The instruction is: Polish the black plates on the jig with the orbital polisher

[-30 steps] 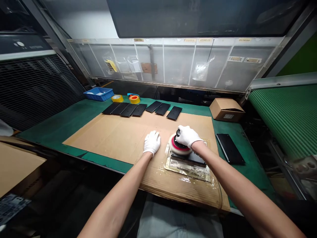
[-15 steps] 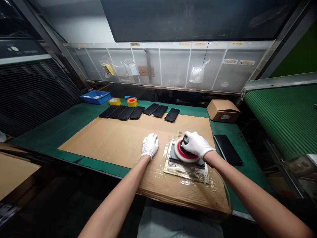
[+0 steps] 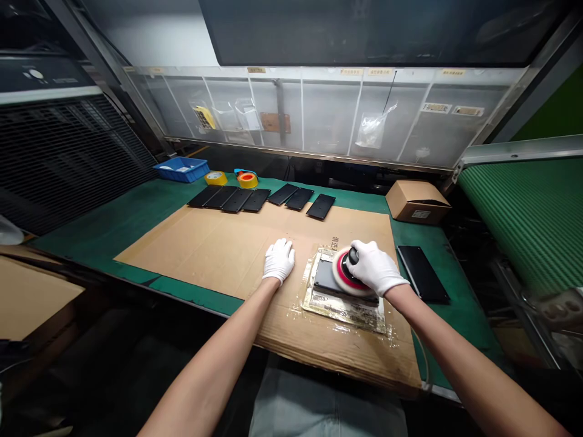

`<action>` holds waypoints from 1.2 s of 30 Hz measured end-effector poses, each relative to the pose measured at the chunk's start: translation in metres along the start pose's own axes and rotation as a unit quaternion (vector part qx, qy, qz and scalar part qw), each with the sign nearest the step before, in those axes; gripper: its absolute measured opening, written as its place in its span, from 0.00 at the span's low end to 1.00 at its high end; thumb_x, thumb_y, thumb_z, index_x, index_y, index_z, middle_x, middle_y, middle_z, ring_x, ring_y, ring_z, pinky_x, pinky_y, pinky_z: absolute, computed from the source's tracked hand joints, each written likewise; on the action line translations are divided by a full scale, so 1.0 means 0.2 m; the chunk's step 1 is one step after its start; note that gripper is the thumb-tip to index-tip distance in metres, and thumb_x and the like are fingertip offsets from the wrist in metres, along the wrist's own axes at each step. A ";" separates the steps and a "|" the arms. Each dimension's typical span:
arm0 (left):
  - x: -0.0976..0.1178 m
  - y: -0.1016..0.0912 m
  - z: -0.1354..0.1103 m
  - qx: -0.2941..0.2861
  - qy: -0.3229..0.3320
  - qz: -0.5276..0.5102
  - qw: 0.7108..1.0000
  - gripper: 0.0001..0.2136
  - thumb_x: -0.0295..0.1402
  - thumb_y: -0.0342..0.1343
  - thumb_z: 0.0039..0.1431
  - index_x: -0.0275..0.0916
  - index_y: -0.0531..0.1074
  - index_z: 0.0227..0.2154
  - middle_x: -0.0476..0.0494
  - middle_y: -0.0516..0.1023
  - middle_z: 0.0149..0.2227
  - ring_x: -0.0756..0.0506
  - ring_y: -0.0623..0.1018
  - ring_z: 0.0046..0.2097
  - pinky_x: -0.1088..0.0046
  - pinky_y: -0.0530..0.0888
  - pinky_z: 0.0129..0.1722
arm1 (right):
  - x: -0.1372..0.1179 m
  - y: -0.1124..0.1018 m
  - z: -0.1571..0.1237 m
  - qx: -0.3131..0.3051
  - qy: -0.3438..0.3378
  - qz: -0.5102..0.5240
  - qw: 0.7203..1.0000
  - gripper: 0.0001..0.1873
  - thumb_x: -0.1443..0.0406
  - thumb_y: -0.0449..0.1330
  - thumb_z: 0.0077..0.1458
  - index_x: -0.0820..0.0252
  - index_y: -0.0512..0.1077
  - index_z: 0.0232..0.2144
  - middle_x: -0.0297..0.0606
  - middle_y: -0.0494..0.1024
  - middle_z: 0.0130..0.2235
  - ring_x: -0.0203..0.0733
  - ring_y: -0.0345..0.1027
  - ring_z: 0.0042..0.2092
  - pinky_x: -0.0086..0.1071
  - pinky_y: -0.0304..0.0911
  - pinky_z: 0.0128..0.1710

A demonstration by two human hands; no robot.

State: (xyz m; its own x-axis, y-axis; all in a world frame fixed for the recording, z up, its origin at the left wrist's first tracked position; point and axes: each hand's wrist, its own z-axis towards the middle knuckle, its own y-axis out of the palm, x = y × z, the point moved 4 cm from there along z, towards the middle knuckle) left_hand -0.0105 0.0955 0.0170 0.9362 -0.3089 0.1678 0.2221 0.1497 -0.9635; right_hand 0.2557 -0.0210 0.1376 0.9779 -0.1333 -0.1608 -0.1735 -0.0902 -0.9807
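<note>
Round polisher (image 3: 347,278) shifted right, plate (image 3: 324,276) more exposed

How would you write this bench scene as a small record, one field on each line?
Left hand: white glove, resting on the cardboard sheet
Right hand: white glove, gripping the round tool by its knob
Under the tool: dark plate on a taped base
Far row: seven black plates
Right side: one black plate on the green table
Far left: blue bin, two tape rolls
Far right: brown box
</note>
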 end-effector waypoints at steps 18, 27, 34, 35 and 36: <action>0.00 0.00 0.00 -0.001 -0.003 0.003 1.000 0.17 0.36 0.47 0.72 0.39 0.74 0.57 0.34 0.72 0.64 0.36 0.70 0.65 0.57 0.62 0.66 | 0.17 0.03 -0.14 0.017 0.029 0.020 0.999 0.22 0.47 0.56 0.62 0.50 0.73 0.52 0.41 0.71 0.41 0.41 0.67 0.31 0.32 0.52 0.30; 0.00 0.01 0.00 0.004 -0.007 -0.012 1.000 0.17 0.35 0.47 0.72 0.39 0.74 0.57 0.34 0.72 0.65 0.35 0.69 0.66 0.56 0.61 0.67 | 0.26 0.05 -0.18 0.027 0.050 0.029 0.998 0.26 0.47 0.58 0.61 0.49 0.72 0.56 0.44 0.74 0.43 0.45 0.72 0.35 0.33 0.54 0.32; 0.01 0.00 0.00 -0.010 -0.009 0.011 1.000 0.17 0.35 0.47 0.73 0.38 0.73 0.58 0.34 0.71 0.66 0.36 0.68 0.67 0.57 0.61 0.67 | 0.31 0.03 0.02 0.012 0.057 0.050 0.997 0.22 0.50 0.60 0.57 0.52 0.75 0.49 0.45 0.78 0.41 0.46 0.73 0.35 0.33 0.57 0.32; 0.01 0.00 0.00 -0.013 -0.009 0.012 1.000 0.18 0.35 0.46 0.73 0.37 0.73 0.58 0.33 0.70 0.66 0.36 0.68 0.67 0.57 0.61 0.67 | 0.32 0.03 0.05 0.008 0.054 0.053 0.997 0.21 0.51 0.61 0.56 0.52 0.75 0.48 0.45 0.79 0.41 0.46 0.73 0.35 0.33 0.57 0.31; 0.01 0.00 0.00 -0.014 -0.009 0.012 1.000 0.18 0.35 0.46 0.73 0.37 0.73 0.58 0.33 0.70 0.66 0.36 0.68 0.67 0.58 0.61 0.67 | 0.32 0.03 0.09 0.002 0.050 0.057 0.997 0.20 0.52 0.61 0.55 0.53 0.76 0.47 0.44 0.80 0.40 0.46 0.73 0.35 0.32 0.57 0.31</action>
State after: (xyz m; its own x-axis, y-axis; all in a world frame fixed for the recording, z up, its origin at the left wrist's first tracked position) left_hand -0.0087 0.0951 0.0178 0.9461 -0.2878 0.1485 0.1921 0.1295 -0.9728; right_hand 0.3193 -0.0127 0.1196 0.9353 -0.2397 -0.2604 -0.2832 -0.0657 -0.9568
